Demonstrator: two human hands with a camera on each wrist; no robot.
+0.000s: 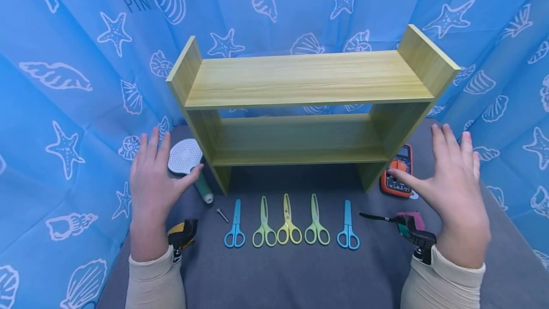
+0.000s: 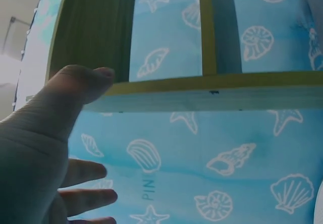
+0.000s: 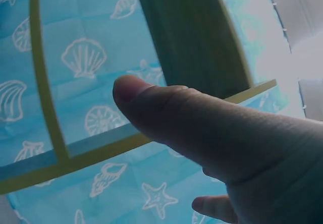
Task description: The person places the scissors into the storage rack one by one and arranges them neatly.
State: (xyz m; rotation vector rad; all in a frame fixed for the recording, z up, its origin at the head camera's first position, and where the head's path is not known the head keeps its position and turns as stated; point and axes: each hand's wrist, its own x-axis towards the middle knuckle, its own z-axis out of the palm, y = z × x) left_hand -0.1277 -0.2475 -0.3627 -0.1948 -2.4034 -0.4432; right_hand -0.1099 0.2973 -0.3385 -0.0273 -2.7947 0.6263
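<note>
My left hand (image 1: 153, 182) is held beside the left end of a two-tier wooden shelf (image 1: 309, 80), fingers straight and thumb spread, holding nothing. Near its thumb lies a shower head (image 1: 185, 155) with a white perforated face and green handle. My right hand (image 1: 456, 190) is likewise spread at the shelf's right side, its thumb overlapping an orange multimeter (image 1: 396, 180) in the head view. In the left wrist view the left thumb (image 2: 83, 82) appears in front of the shelf's edge. The right thumb (image 3: 151, 100) shows against the shelf in the right wrist view.
In front of the shelf lie several scissors in a row: blue ones (image 1: 237, 221) at both ends, green (image 1: 263, 225) and yellow (image 1: 287, 223) between. A small bolt (image 1: 222, 215) lies left of them. A patterned blue curtain (image 1: 274, 8) surrounds the grey table (image 1: 291, 280).
</note>
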